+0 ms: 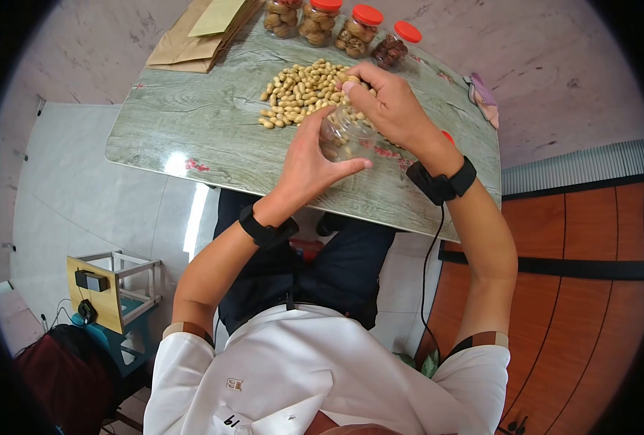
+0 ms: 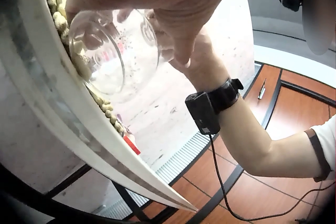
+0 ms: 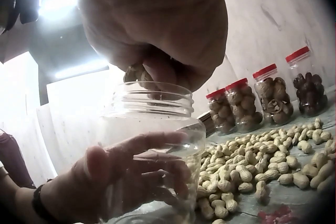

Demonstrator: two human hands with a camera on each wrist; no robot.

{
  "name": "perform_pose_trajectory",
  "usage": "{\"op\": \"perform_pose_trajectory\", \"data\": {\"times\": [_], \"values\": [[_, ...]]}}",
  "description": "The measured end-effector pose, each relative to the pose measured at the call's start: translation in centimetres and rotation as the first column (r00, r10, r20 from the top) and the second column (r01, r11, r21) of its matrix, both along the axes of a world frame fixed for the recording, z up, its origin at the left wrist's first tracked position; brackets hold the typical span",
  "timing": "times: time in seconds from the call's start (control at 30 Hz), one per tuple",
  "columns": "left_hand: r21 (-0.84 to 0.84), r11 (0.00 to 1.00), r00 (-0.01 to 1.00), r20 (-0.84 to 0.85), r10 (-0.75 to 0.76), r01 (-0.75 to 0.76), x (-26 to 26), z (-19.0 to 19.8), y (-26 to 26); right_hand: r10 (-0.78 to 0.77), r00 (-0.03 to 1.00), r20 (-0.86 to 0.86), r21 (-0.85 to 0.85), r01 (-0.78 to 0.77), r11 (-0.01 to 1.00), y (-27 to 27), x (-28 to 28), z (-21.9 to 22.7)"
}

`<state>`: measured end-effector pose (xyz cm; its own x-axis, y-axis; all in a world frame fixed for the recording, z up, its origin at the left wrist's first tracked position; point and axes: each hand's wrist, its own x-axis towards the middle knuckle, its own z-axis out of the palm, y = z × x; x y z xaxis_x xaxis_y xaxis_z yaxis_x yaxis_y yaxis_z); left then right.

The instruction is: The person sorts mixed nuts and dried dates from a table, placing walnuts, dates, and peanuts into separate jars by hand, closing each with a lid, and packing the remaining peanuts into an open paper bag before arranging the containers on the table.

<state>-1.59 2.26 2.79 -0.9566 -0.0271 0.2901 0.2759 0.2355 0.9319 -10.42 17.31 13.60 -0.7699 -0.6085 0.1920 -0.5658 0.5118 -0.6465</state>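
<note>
A clear, lidless plastic jar stands tilted at the near side of a peanut pile. My left hand grips it, fingers round the far side and thumb along the near side. Those fingers show through the clear wall of the jar in the right wrist view. Close over the jar's mouth, my right hand pinches a few peanuts between thumb and curled fingers. Its palm hides part of them. In the left wrist view the jar lies between both hands.
Three red-lidded jars of walnuts and one of dark red dried fruit line the table's far edge. Brown paper bags lie at the far left. A red lid shows beside the right forearm; a pink cloth lies at the right edge.
</note>
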Motion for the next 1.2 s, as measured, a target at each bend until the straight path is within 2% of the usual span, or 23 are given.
{"op": "perform_pose_trajectory", "data": {"times": [0.07, 0.2, 0.33, 0.4, 0.5, 0.6, 0.8, 1.0, 1.1, 1.2], "values": [[0.050, 0.998, 0.999, 0.039, -0.033, 0.031, -0.1, -0.1, 0.0, 0.011, 0.999, -0.047, -0.022, -0.012, 1.000, 0.0, 0.0, -0.2], [0.017, 1.000, 0.999, 0.024, -0.026, 0.026, -0.4, -0.3, -0.1, 0.049, 0.979, -0.196, -0.057, -0.061, 0.997, 0.0, -0.5, -0.9], [0.036, 0.999, 0.999, 0.018, -0.029, 0.028, -0.4, -0.1, -0.1, 0.036, 0.964, -0.264, -0.066, -0.055, 0.996, -0.4, -0.4, -1.3], [0.031, 0.999, 0.999, 0.022, -0.024, 0.024, -0.4, 0.0, -0.1, 0.043, 0.936, -0.348, -0.146, -0.099, 0.984, -0.5, -0.6, -1.8], [0.057, 0.998, 0.998, 0.047, -0.040, 0.037, -0.5, 0.1, -0.2, 0.073, 0.937, -0.342, -0.156, -0.134, 0.979, -0.3, -0.7, -1.7], [0.004, 1.000, 0.999, 0.042, -0.018, 0.018, -0.5, 0.5, -0.2, 0.115, 0.934, -0.338, -0.191, -0.188, 0.963, -0.2, -0.9, -1.8], [0.101, 0.992, 0.992, 0.095, -0.080, 0.071, -1.2, 0.1, -0.4, 0.158, 0.934, -0.321, -0.245, -0.243, 0.938, 0.0, -1.0, -1.9], [0.185, 0.976, 0.993, 0.013, -0.118, 0.113, -1.2, -0.7, -0.5, 0.159, 0.974, -0.163, -0.306, -0.203, 0.930, -0.1, -0.3, -1.5], [0.238, 0.959, 0.984, 0.051, -0.171, 0.154, -0.8, -0.4, -0.7, 0.200, 0.970, -0.135, -0.300, -0.232, 0.925, -0.4, 0.4, -1.0], [0.300, 0.935, 0.982, -0.031, -0.187, 0.187, -0.8, -0.9, -0.7, 0.228, 0.964, -0.138, -0.324, -0.261, 0.909, -0.7, 1.5, -1.1]]}}
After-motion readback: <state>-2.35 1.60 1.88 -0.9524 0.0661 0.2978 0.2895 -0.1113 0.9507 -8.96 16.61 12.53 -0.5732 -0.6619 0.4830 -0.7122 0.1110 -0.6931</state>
